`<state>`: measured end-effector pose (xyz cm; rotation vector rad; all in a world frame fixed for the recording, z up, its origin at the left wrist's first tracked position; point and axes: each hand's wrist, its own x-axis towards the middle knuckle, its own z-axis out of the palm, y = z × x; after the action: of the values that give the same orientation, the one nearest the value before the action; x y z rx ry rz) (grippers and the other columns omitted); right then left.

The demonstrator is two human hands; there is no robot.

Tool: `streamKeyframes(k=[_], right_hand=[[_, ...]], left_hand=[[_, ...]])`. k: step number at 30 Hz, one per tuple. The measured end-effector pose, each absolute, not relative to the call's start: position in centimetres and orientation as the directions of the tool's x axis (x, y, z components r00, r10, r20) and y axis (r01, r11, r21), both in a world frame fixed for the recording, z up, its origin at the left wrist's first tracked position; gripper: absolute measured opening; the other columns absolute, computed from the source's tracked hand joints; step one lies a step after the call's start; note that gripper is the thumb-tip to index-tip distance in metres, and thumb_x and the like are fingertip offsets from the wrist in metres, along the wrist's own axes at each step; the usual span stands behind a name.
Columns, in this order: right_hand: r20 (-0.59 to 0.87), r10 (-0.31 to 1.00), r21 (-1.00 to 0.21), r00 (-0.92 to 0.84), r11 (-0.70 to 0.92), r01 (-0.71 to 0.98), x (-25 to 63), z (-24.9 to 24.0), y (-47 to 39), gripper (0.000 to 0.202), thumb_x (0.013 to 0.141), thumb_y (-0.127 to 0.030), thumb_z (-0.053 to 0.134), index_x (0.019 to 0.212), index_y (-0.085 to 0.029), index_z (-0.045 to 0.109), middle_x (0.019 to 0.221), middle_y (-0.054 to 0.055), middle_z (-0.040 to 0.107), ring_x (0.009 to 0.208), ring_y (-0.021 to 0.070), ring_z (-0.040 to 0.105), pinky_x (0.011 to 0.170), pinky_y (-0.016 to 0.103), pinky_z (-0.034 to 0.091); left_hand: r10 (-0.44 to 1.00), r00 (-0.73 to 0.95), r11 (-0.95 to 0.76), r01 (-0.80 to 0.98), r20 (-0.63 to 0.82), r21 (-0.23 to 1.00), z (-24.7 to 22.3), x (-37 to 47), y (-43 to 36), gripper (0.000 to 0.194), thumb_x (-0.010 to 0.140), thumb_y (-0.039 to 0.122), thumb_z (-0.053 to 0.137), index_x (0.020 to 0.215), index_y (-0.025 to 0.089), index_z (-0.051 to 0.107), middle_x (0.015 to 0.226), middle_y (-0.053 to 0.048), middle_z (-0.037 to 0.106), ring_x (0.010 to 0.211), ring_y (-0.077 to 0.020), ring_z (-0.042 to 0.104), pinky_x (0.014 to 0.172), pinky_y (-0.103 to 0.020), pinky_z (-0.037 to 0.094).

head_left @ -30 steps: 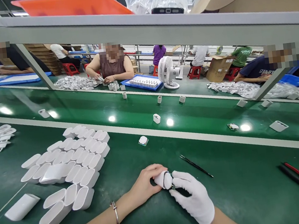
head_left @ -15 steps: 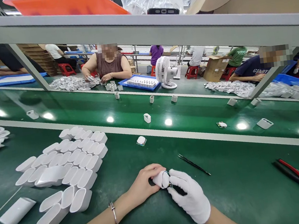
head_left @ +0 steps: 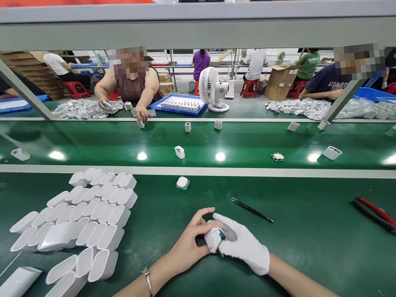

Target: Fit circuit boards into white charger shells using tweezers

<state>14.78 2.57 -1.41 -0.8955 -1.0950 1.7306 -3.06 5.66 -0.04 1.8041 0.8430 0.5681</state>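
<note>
My bare left hand (head_left: 189, 240), with a bracelet at its wrist, grips a white plastic casing (head_left: 212, 239) between thumb and fingers. At the casing's right end a green circuit board (head_left: 222, 235) shows. My white-gloved right hand (head_left: 247, 250) is closed around that board and partly hides it; how far it sits inside the casing I cannot tell. Beyond the hands lies a circuit board with a white top (head_left: 182, 182). Black tweezers (head_left: 252, 210) rest on the green table behind my right hand.
Several oval white casings (head_left: 98, 233) stand grouped on the left, and one lies on its side (head_left: 16, 285). Red-handled pliers (head_left: 380, 216) lie at right. Past a pale rail, a green belt (head_left: 268, 135) carries parts. A shelf beam (head_left: 176, 24) crosses above; co-workers sit opposite.
My right hand has turned and closed in on the casing, and more green board shows. Parts on the belt have shifted left. The co-worker opposite has reached a hand onto the belt.
</note>
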Motion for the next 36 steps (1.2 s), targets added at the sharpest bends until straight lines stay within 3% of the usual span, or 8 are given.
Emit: streamKeyframes(k=[4,9,12,19,24,28,31,36], right_hand=[[-0.056,0.907,-0.931,-0.418,-0.198,-0.305,14.6,-0.3,2.6,0.024,0.072,-0.031,0.07,0.086,-0.015,0.059,0.078,0.001,0.057,0.073,0.0135,0.051,0.071,0.03,0.042],[-0.066,0.932,-0.936,-0.356,-0.181,-0.301,14.5,0.3,2.2,0.015,0.072,-0.026,0.069,0.081,-0.016,0.061,0.076,-0.001,0.057,0.073,0.0137,0.052,0.069,0.027,0.043],[-0.103,0.958,-0.935,-0.267,-0.185,-0.303,14.6,-0.4,2.2,0.021,0.07,-0.028,0.071,0.087,-0.018,0.063,0.085,0.001,0.062,0.083,0.0173,0.057,0.079,0.031,0.045],[-0.278,0.96,-0.915,-0.02,-0.271,-0.299,14.3,-2.6,2.6,0.058,0.055,-0.038,0.081,0.104,-0.018,0.059,0.105,0.008,0.066,0.098,0.0247,0.061,0.09,0.038,0.047],[-0.162,0.98,-0.971,-0.112,-0.138,0.195,16.2,-0.6,3.0,0.034,0.071,-0.043,0.066,0.095,-0.019,0.066,0.091,0.006,0.07,0.086,0.0224,0.065,0.081,0.036,0.051],[0.162,0.983,-0.512,0.092,0.004,0.859,20.4,0.0,4.1,0.031,0.077,-0.04,0.06,0.103,-0.023,0.066,0.107,0.009,0.063,0.097,0.0285,0.056,0.076,0.043,0.047],[0.176,0.979,-0.317,0.1,-0.04,0.948,22.9,-0.9,5.1,0.019,0.079,-0.035,0.058,0.091,-0.024,0.068,0.104,0.009,0.063,0.094,0.028,0.056,0.068,0.039,0.047],[0.155,0.986,-0.608,0.068,0.041,0.793,22.5,-1.8,5.1,0.022,0.089,-0.027,0.041,0.096,-0.02,0.06,0.082,0.004,0.066,0.066,0.0153,0.059,0.06,0.027,0.048]], left_hand=[[0.734,0.678,-0.168,0.233,-0.036,0.958,0.2,-3.0,5.7,0.035,0.075,0.023,0.068,0.109,0.03,0.062,0.135,-0.004,0.037,0.111,-0.022,0.047,0.093,-0.032,0.041],[0.72,0.694,-0.177,0.194,-0.008,0.965,-0.2,-3.1,5.7,0.053,0.07,0.023,0.073,0.119,0.031,0.055,0.139,-0.004,0.034,0.125,-0.0256,0.036,0.104,-0.037,0.03],[0.789,0.613,-0.105,0.187,-0.032,0.977,-1.0,-2.8,5.6,0.075,0.061,0.027,0.08,0.128,0.029,0.047,0.135,-0.008,0.039,0.118,-0.0266,0.043,0.099,-0.038,0.036],[0.87,0.488,0.02,0.108,-0.071,0.994,-2.1,-1.6,5.1,0.049,0.069,0.02,0.069,0.118,0.019,0.06,0.111,-0.008,0.055,0.083,-0.0162,0.053,0.076,-0.028,0.047],[0.865,0.49,0.006,0.208,-0.11,0.978,-2.0,-2.3,5.6,0.046,0.07,0.023,0.067,0.115,0.018,0.062,0.096,-0.006,0.057,0.066,-0.011,0.047,0.06,-0.023,0.041],[0.805,0.577,-0.096,0.352,-0.135,0.931,-0.4,-3.4,6.0,0.024,0.082,0.025,0.053,0.098,0.019,0.07,0.101,-0.006,0.06,0.078,-0.0155,0.053,0.068,-0.026,0.044],[0.803,0.592,-0.279,0.475,-0.069,0.835,0.8,-3.8,5.8,0.031,0.086,0.027,0.05,0.115,0.027,0.061,0.116,-0.004,0.058,0.101,-0.0225,0.047,0.087,-0.036,0.042],[0.837,0.545,-0.273,0.472,-0.034,0.838,0.1,-3.9,5.4,0.056,0.084,0.036,0.055,0.137,0.029,0.036,0.129,-0.006,0.049,0.115,-0.0248,0.039,0.099,-0.043,0.035]])
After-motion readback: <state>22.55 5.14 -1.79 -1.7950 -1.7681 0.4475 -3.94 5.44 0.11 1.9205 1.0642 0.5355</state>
